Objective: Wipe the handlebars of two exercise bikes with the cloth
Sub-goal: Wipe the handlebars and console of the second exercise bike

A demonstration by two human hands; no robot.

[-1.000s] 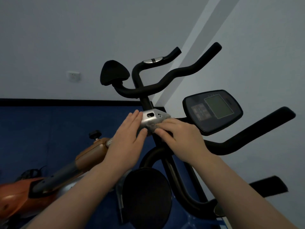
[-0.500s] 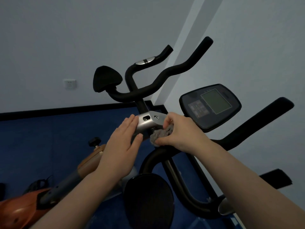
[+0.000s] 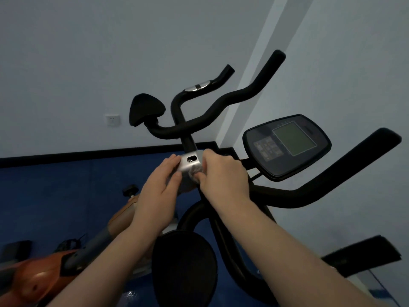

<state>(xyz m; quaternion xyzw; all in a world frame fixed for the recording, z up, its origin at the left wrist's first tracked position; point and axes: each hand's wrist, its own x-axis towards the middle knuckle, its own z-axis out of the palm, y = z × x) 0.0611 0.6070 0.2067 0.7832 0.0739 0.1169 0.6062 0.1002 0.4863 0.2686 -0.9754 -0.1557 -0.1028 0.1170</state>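
Black handlebars of the near bike sweep right from a round pad low in the middle. The far bike's black handlebars rise above a silver bracket on their post. My right hand is closed on a grey cloth, pressing it against the bracket's right side; most of the cloth is hidden under the fingers. My left hand lies flat, fingers together, against the bracket's left side.
A black console with a grey screen sits right of my hands. An orange bike body lies low at the left, over a blue floor. Grey walls meet in a corner behind, with a white socket.
My right hand has carried the cloth up from the near handlebar onto the silver bracket's right side. My left hand stays on the bracket's left side.
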